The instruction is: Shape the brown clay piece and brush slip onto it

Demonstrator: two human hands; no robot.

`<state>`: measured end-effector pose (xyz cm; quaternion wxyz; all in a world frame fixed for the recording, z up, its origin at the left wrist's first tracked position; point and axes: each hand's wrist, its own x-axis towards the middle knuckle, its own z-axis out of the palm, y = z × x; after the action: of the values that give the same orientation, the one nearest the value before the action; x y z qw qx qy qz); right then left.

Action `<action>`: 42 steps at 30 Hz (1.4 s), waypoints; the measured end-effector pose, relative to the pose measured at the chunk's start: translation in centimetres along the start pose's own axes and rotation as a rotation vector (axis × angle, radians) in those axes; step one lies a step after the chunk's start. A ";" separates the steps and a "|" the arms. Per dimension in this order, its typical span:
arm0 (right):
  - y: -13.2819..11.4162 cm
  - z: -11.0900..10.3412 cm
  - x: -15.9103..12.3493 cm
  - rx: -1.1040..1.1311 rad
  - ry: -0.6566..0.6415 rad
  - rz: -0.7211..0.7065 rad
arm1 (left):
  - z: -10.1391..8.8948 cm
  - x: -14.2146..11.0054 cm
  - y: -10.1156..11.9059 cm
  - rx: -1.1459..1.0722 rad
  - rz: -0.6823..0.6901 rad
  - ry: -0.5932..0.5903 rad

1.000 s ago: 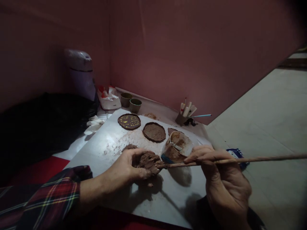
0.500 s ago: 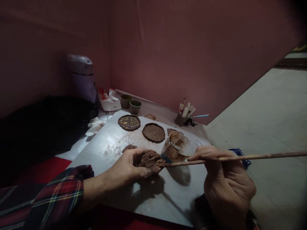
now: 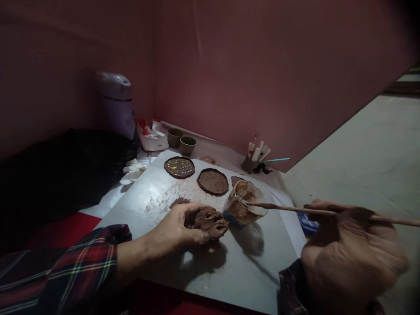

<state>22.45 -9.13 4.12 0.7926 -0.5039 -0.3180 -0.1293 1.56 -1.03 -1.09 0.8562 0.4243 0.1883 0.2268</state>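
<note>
My left hand (image 3: 180,225) is closed round a lump of wet brown clay (image 3: 210,222), with holes and ridges showing on its face. My right hand (image 3: 351,249) grips a long thin wooden stick (image 3: 295,209), smeared with brown. The stick's far end is over the mouth of a clear cup (image 3: 244,210) coated inside with brown slip; whether it touches what is inside I cannot tell. Behind the cup and the clay lump lie a flat brown clay disc (image 3: 212,182), a disc with yellow dots (image 3: 179,167) and a partly hidden brown piece (image 3: 239,180).
White paper (image 3: 138,223) with brown smears covers the table. Two small pots (image 3: 188,146) stand at the back, near a white tissue pack (image 3: 154,139). A holder with markers (image 3: 250,162) is by the wall. Black plastic (image 3: 65,175) lies left, before a purple-lidded bin (image 3: 116,105).
My right hand has moved right, drawing the stick's tip from the clay lump to the cup's mouth. My left hand keeps the lump in about the same place.
</note>
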 end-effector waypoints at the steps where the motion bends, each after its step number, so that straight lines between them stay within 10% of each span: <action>1: 0.4 0.0 0.1 -0.068 -0.010 -0.006 | 0.0 0.0 0.0 -0.011 -0.001 -0.002; 8: 2.5 -0.6 -0.6 -0.337 -0.534 0.079 | 0.2 -0.2 0.0 0.047 -0.015 -0.028; 17: 3.3 -0.2 1.4 0.073 -0.125 0.423 | 0.1 0.0 -0.1 0.035 -0.004 -0.049; 25: 0.7 -0.3 -0.3 0.208 -0.158 0.347 | -0.1 0.1 -0.3 0.011 -0.034 -0.037; 34: -1.6 0.7 -3.9 0.139 -0.504 -0.107 | 0.0 0.0 -0.4 0.017 -0.014 -0.078; 42: -2.0 -0.6 -3.8 0.042 -0.790 -0.151 | -0.1 0.0 -0.5 0.028 -0.015 -0.044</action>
<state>18.67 -10.99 2.96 0.6077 -0.4739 -0.6369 0.0230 1.64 -1.20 -1.58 0.8558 0.4399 0.1757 0.2082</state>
